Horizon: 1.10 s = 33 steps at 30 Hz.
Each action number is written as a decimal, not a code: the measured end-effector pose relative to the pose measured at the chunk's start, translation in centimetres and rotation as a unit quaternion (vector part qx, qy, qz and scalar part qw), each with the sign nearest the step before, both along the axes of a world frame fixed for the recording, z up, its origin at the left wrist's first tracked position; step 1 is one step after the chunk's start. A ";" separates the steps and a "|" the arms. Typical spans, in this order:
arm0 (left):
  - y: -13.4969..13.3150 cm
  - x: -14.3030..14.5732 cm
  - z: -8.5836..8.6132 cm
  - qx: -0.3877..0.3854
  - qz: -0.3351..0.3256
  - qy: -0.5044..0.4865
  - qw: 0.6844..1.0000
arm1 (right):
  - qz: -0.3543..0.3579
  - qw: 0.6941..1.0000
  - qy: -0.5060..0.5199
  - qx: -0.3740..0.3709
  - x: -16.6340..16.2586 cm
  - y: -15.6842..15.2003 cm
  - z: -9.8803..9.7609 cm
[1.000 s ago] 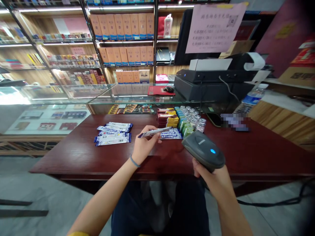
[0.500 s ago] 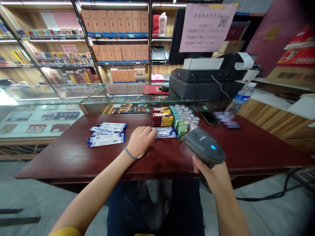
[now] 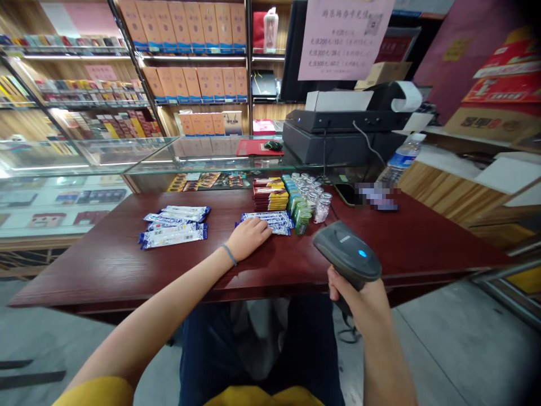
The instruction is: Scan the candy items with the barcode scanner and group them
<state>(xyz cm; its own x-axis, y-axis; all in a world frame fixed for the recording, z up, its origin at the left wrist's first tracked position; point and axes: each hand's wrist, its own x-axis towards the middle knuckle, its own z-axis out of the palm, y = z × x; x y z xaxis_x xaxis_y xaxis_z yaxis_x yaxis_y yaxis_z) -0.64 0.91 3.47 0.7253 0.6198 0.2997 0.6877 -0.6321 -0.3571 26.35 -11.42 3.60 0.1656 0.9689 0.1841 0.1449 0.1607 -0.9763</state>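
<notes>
My left hand (image 3: 250,237) rests on the dark red table (image 3: 127,270), its fingertips on the near edge of a small pile of blue-and-white snack packets (image 3: 270,220). The fingers lie loosely curled and flat, with nothing gripped. My right hand (image 3: 359,299) is wrapped round the handle of a grey barcode scanner (image 3: 345,252) with a blue light, held above the table's front edge. A second pile of the same blue-and-white packets (image 3: 175,225) lies to the left.
Stacked red-and-yellow bars (image 3: 270,194), green boxes (image 3: 299,211) and small glass jars (image 3: 315,197) stand behind the packets. A phone (image 3: 346,193) and a water bottle (image 3: 399,160) are at the right. A glass counter (image 3: 211,155) carries a black register (image 3: 338,135).
My left hand held one blue-and-white packet up; it has lowered the packet onto the pile by the bars and now rests on it. The scanner stays in my right hand.
</notes>
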 end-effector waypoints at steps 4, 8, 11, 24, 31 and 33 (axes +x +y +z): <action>0.1 -0.4 -0.7 -0.046 0.004 -0.011 0.999 | 0.011 1.000 0.000 0.000 -0.1 -0.7 0.1; 0.1 -0.5 -1.2 -0.063 -0.002 -0.037 0.997 | 0.006 1.000 0.016 -0.004 -0.4 -1.3 0.3; 0.2 -0.7 -1.5 -0.064 -0.014 -0.061 0.996 | 0.001 1.000 0.018 -0.009 -0.7 -1.6 0.3; -0.4 -1.4 -1.3 -0.050 -0.023 -0.090 0.994 | 0.014 0.999 -0.045 -0.002 -1.6 -1.0 0.9; -0.7 -3.5 -0.1 -0.032 0.002 -0.105 0.994 | 0.039 0.995 -0.096 -0.009 -2.9 1.7 2.7; -1.2 -5.8 0.6 -0.023 0.033 -0.142 0.989 | 0.043 0.994 -0.100 -0.001 -3.1 2.4 2.9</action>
<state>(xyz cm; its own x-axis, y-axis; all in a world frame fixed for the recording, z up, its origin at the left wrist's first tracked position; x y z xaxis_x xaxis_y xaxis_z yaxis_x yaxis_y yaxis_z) -6.41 -0.33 4.04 0.5735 0.6799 0.4569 0.7961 -0.5940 -0.1153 23.26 -9.03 6.47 0.0432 0.9783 0.2027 0.3214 0.1785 -0.9300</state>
